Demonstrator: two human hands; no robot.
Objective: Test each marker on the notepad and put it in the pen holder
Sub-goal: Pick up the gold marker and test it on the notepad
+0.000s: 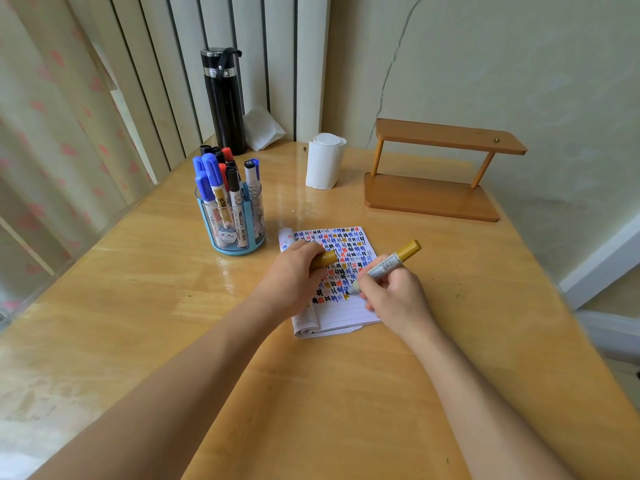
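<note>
A small lined notepad (346, 306) lies on the wooden table (173, 323), its upper part covered with blue, black, red and gold marks. My right hand (394, 296) grips a gold marker (394, 261) with its tip down on the page near the middle. My left hand (294, 278) rests on the pad's left side and holds the gold cap (327, 259). A blue pen holder (235, 220) with several blue, red and black markers stands at the left, beyond the pad.
A black flask (223, 102) and a folded tissue (261, 128) stand at the back. A white paper roll (325, 161) sits mid-back, a wooden two-tier stand (436, 174) at the right. A small white object (285, 237) lies at the pad's top left corner.
</note>
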